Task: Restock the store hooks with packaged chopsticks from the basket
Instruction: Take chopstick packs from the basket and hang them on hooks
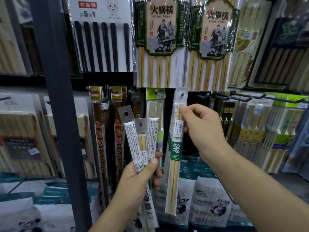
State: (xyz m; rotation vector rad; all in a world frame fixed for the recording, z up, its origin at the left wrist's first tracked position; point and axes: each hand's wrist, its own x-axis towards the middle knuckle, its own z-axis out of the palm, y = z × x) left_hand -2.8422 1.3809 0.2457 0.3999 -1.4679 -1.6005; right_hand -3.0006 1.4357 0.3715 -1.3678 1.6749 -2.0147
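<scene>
My right hand pinches the upper part of a clear pack of pale bamboo chopsticks with a green label. The hole in the pack's tab sits over the tip of a dark hook. My left hand grips a fan of three similar packs, their white printed backs facing me and their hole tabs pointing up. These packs are held below and left of the hook. The basket is out of view.
Neighbouring hooks carry dark red-lettered chopstick packs on the left and a green-topped pack just left of the hook. Bare dark hooks stick out to the right. Large chopstick sets hang above. A dark steel post stands at left.
</scene>
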